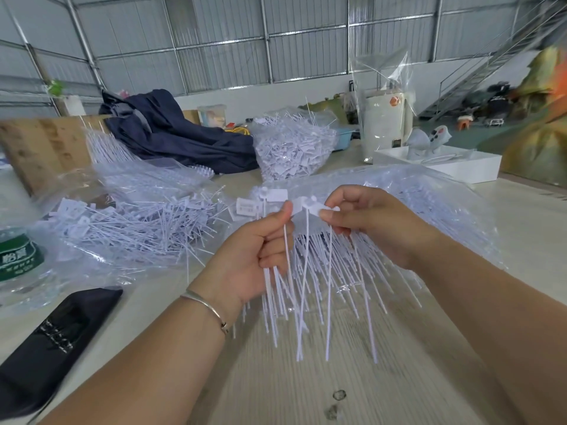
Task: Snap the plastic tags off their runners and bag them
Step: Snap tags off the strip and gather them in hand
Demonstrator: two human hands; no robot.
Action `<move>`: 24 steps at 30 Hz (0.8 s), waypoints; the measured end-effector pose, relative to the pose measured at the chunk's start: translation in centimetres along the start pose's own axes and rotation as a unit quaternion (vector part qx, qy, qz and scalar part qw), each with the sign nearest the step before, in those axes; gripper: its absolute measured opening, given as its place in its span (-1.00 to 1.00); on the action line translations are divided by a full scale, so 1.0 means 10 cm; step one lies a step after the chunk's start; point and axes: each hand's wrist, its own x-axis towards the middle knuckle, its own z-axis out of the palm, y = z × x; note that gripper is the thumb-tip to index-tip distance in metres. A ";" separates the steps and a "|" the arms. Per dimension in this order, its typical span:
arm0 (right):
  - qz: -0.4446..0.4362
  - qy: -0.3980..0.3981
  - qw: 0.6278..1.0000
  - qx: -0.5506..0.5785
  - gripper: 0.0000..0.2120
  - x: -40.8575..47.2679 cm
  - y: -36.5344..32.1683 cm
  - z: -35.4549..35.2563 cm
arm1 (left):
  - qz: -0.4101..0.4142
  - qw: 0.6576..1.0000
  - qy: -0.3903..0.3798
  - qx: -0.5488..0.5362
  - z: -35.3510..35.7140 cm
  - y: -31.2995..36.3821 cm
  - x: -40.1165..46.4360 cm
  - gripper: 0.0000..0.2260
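— What do the hands hold, above the workbench?

— The left hand [245, 256] is curled round a bundle of white tags [288, 277], thumb pinching the top; their thin tails hang toward the wooden table [291, 388]. The right hand [368, 222] pinches a single tag head [316, 207] between thumb and fingertips, just beside the left thumb.

— Room to move?

— Bare wood lies in front, toward the near edge. A dark pouch [52, 332] sits at near left, beside a water bottle [18, 256].

— And the containers?

— A clear bag of loose tags [138, 222] lies open at left; another clear bag [414, 194] spreads under the hands at right. A fuller bag [291, 145] stands behind, near dark blue cloth [171, 130] and a white tray [454, 167]. Corrugated metal walls enclose the hall.
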 end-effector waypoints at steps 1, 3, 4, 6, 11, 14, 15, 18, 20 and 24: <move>0.002 -0.011 0.999 0.039 -0.80 0.00 -0.01 0.02 | -0.013 0.999 -0.032 -0.028 0.03 -0.02 -0.01 -0.81; 0.011 -0.041 0.992 0.116 -0.83 0.00 0.01 0.09 | -0.027 0.996 -0.076 -0.044 0.10 -0.09 -0.01 -0.80; 0.019 -0.057 0.988 0.139 -0.83 0.00 0.03 0.11 | -0.031 0.995 -0.087 -0.035 0.12 -0.12 -0.01 -0.76; 0.040 -0.075 0.985 0.151 -0.73 0.00 0.06 0.15 | -0.038 0.995 -0.092 -0.011 0.16 -0.16 -0.01 -0.71; 0.031 -0.017 0.990 0.137 -0.83 -0.01 -0.02 0.11 | -0.017 0.999 -0.015 -0.038 0.13 -0.14 0.02 -0.83; -0.007 0.050 0.991 0.126 -0.85 0.00 -0.05 0.03 | 0.008 0.999 0.038 0.010 0.07 -0.10 0.03 -0.82; -0.018 0.067 0.992 0.102 -0.84 0.00 -0.05 0.00 | 0.006 0.997 0.055 0.045 0.06 -0.09 0.03 -0.82; -0.031 0.090 0.995 0.008 -0.87 0.00 -0.01 -0.04 | 0.001 0.986 0.095 0.140 0.03 -0.10 0.05 -0.85; -0.025 0.085 0.996 -0.026 -0.91 0.00 0.02 -0.03 | 0.003 0.979 0.090 0.181 0.02 -0.11 0.05 -0.83; -0.021 0.059 0.998 -0.032 -0.94 0.01 0.02 -0.05 | 0.004 0.974 0.052 0.218 0.00 -0.10 0.05 -0.67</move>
